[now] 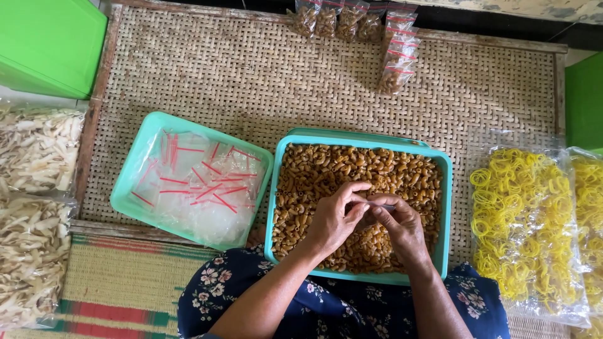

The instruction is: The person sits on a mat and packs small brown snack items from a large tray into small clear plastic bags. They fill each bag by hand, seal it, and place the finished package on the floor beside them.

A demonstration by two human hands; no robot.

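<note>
Working low centre of frame, over the teal tray of brown macaroni. Left hand and right hand touching, fingers narrowed, pinching a small clear bag between them; bag mostly hidden. Sitting left of that: lighter teal tray holding empty red-striped bags. Lying top centre on the woven mat: filled bags. Showing right edge: yellow rubber bands. Left edge: pale chips.
</note>
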